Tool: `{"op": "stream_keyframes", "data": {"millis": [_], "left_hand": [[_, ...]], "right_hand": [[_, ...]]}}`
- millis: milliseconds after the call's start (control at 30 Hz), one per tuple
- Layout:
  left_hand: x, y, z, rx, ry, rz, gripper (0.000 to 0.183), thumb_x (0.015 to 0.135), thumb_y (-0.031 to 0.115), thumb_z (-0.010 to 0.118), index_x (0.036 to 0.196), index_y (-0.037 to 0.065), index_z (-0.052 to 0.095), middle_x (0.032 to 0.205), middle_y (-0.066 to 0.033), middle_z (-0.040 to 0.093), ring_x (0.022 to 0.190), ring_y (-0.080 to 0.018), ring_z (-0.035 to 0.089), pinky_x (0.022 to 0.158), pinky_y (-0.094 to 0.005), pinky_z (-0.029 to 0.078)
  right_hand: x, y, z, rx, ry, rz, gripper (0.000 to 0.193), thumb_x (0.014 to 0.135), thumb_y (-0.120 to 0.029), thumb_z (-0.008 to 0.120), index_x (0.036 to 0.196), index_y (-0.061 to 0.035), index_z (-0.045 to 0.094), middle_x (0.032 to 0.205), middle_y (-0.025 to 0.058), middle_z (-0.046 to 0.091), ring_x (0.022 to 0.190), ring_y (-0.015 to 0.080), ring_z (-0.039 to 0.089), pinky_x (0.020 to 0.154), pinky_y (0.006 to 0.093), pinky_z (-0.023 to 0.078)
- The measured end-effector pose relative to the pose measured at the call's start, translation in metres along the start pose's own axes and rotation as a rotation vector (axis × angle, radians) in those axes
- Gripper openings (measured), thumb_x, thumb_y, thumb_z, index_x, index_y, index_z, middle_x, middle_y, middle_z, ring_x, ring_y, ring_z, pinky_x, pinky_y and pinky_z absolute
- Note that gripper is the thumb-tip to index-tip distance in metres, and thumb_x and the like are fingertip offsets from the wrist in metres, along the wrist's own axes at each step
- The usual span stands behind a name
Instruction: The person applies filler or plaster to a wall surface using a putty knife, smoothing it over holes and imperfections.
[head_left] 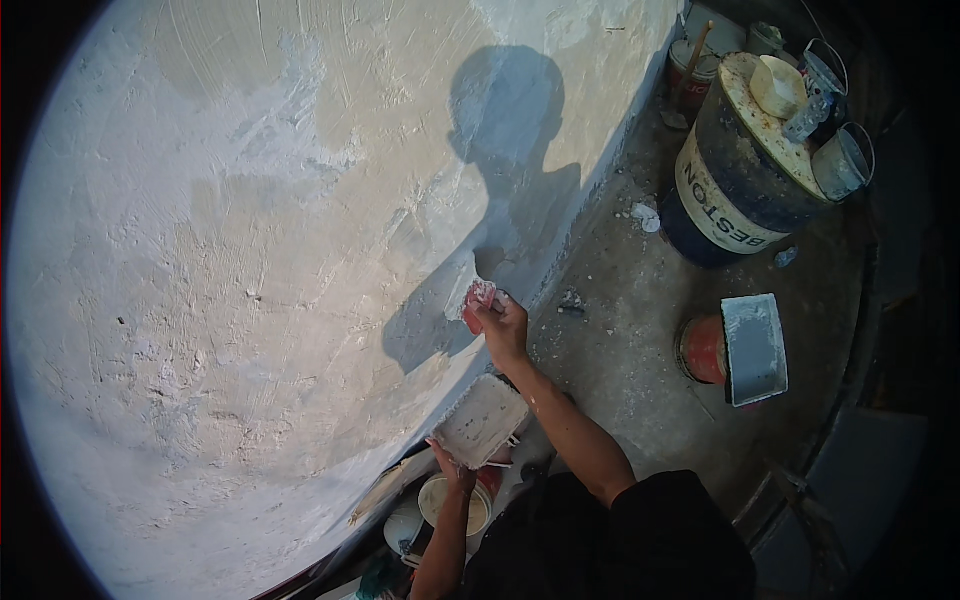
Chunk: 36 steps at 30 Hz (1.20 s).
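My right hand (505, 330) is closed around a red-handled putty scraper (478, 303), smeared with white filler and held up at the wall. Lower down, my left hand (455, 468) grips the edge of a shallow rectangular tray (482, 422), whose inside is coated with pale putty. The tray is tilted beside the foot of the wall (250, 290). That wall carries rough, patchy coats of beige and whitish putty, and my shadow falls across it.
On the right stands a large dark drum (725, 165) with pots and a pail on its lid. A grey tray (757, 350) rests on a red bucket (703, 350). Another bucket (455, 503) is by my left forearm. White scraps (645, 217) litter the concrete floor (640, 370).
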<state>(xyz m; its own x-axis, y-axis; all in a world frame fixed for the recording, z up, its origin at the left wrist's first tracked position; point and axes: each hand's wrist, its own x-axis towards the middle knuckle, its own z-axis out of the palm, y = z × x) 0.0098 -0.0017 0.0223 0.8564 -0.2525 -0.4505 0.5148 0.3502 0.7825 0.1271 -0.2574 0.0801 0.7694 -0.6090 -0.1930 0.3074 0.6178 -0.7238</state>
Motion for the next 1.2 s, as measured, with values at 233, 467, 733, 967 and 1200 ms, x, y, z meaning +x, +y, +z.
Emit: {"op": "stream_keyframes", "data": {"millis": [233,467,733,967,1200], "left_hand": [[-0.011,0.012,0.008,0.092,0.055,0.023,0.069,0.095,0.060,0.023,0.143,0.011,0.023,0.142,-0.0106,0.033,0.130,-0.0283,0.035,0.108,-0.0440,0.030],[-0.021,0.016,0.002,0.008,0.084,-0.024,0.072,0.093,0.063,0.020,0.143,0.010,0.023,0.144,-0.0114,0.031,0.131,-0.0285,0.034,0.108,-0.0440,0.029],[-0.026,0.013,-0.019,0.033,0.052,-0.023,0.075,0.091,0.066,0.023,0.143,0.010,0.024,0.143,-0.0111,0.033,0.130,-0.0299,0.036,0.107,-0.0452,0.030],[-0.016,0.014,-0.003,0.012,0.048,-0.090,0.071,0.092,0.063,0.027,0.145,0.015,0.020,0.145,-0.0088,0.029,0.130,-0.0315,0.035,0.105,-0.0478,0.032],[-0.012,0.012,0.011,0.090,0.061,-0.023,0.072,0.093,0.063,0.022,0.142,0.010,0.026,0.141,-0.0103,0.034,0.129,-0.0291,0.037,0.107,-0.0450,0.032]], "right_hand": [[0.006,0.014,-0.059,0.110,0.247,0.083,0.026,0.083,0.001,0.062,0.108,0.0024,0.057,0.105,0.0073,0.062,0.095,0.0142,0.059,0.081,0.0274,0.048],[0.085,0.070,-0.091,-0.245,0.566,0.061,0.028,0.082,0.000,0.061,0.109,0.0038,0.059,0.101,0.0124,0.065,0.092,0.0203,0.063,0.076,0.0301,0.050],[0.079,0.063,-0.037,-0.435,0.329,-0.116,0.006,0.081,-0.003,0.058,0.085,0.0004,0.060,0.072,-0.0001,0.058,0.061,0.0077,0.050,0.054,0.0241,0.039],[0.033,0.032,-0.062,-0.188,0.184,-0.090,0.027,0.082,-0.004,0.058,0.109,0.0028,0.058,0.098,0.0103,0.065,0.089,0.0201,0.063,0.079,0.0317,0.049],[0.089,0.078,-0.157,-0.121,0.503,0.026,0.036,0.082,0.001,0.060,0.117,0.0052,0.052,0.112,0.0119,0.060,0.100,0.0202,0.060,0.085,0.0307,0.047]]}}
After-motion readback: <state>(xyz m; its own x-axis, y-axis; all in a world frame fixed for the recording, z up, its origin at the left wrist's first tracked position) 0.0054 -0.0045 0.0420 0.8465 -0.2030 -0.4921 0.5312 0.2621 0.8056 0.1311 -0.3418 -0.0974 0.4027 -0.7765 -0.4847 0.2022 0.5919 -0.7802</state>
